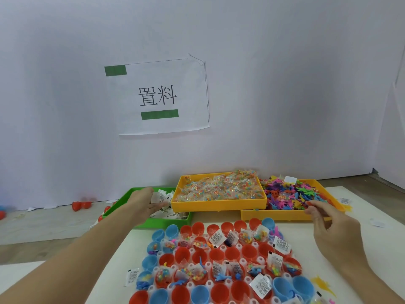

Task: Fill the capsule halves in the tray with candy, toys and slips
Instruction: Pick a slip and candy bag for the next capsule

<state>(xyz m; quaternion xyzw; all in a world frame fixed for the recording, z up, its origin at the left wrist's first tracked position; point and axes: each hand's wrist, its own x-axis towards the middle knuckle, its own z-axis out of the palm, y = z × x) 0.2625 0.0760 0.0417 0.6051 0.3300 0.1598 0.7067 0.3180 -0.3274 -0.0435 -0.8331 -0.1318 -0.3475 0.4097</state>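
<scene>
The white worktop (219, 229) runs out of view at the bottom and both sides. On it the white plastic tray of red and blue capsule halves (221, 266) is cut off by the lower edge, so the halves cannot be counted; some hold candy, toys and slips, others are bare. Behind it stand three bins: an orange bin of small colourful rubbery toys (293, 196), partly hidden behind an orange bin of clear candy packets (219, 191), and a green bin of white printed paper slips (166, 207), largely covered by the left hand (142, 202), whose fingers grasp slips. The right hand (328, 224) hovers at the toy bin's near edge, fingers curled; what they pinch is unclear.
</scene>
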